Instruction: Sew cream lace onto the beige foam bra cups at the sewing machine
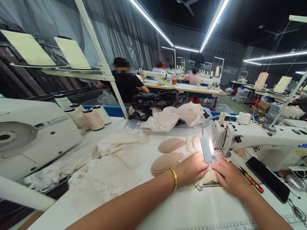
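Observation:
At the needle end of a white sewing machine, both hands press cream lace fabric against the bed. My left hand, a gold bangle on its wrist, has its fingers closed on the fabric's left side. My right hand pinches the right side close to it. A small lit lamp on a bendy neck hides part of the needle area. Left of my left hand lie two stacks of beige bra cups. Orange-handled thread snips lie just right of my right hand.
A black phone rests beside the snips. Loose lace pieces spread across the table's left. More lace bra pieces are heaped behind. Thread cones stand near another machine at left. A person in black sits beyond.

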